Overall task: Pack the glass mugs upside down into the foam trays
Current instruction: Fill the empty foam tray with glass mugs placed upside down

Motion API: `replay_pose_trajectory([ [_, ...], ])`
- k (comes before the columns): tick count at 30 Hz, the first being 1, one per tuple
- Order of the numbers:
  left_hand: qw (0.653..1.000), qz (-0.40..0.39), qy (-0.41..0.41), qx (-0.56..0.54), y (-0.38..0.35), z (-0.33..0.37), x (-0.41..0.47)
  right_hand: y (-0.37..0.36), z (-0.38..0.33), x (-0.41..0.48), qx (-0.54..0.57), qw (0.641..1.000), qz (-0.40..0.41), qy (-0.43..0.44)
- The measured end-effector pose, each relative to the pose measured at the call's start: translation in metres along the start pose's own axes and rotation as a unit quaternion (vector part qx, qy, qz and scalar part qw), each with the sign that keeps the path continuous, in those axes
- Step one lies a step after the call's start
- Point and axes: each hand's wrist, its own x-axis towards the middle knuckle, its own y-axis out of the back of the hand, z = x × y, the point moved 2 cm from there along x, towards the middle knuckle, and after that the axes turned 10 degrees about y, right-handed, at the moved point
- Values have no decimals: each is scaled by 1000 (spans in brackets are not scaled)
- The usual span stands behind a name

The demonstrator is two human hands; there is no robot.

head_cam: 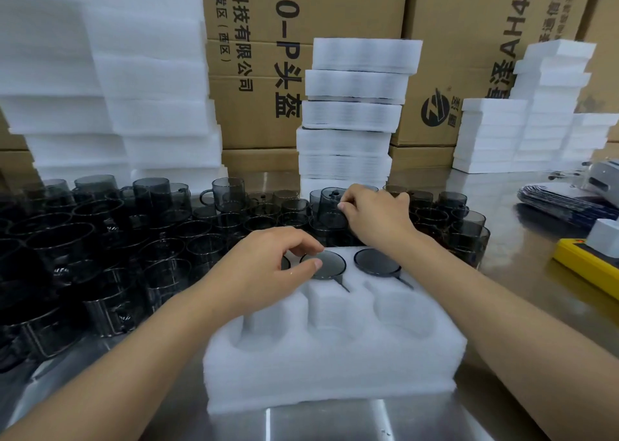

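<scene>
Left hand [268, 266] pinching base of upturned mug [331, 265] seated in foam tray [335, 367], right hand [375, 216] grasping second mug [330, 206] in mug pile [100, 236] behind

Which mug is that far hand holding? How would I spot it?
Find the white foam tray in front of the person, then look past its far edge to the crowd of smoky glass mugs. The mug in front of the middle foam stack is it: it alone has the right hand pinching it.
</scene>
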Motion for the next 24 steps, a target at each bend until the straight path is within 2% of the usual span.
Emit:
replay_pose_trajectory([
  [5, 1000, 6, -7, 4, 0, -1, 1, 11, 3, -5, 12, 1000, 22, 0],
  [8, 1000, 4, 0, 2, -1, -2, 1, 32, 1, -10, -11, 994, 101, 31],
  [10, 1000, 2, 5, -3, -1, -3, 3, 46, -6, -16, 124, 981, 139, 50],
  [12, 999, -3, 17, -39, -2, -6, 4, 55, -19, -24, 338, 929, 144, 52],
  [14, 996, -1, 30, -89, -2, -9, 6, 55, -33, -30, 462, 879, 112, 43],
  [17, 987, 23, 48, -150, -2, -15, 9, 45, -46, -34, 563, 825, 49, 24],
  [24, 985, 48, 54, -157, -2, -20, 11, 31, -44, -38, 699, 714, 36, -31],
])
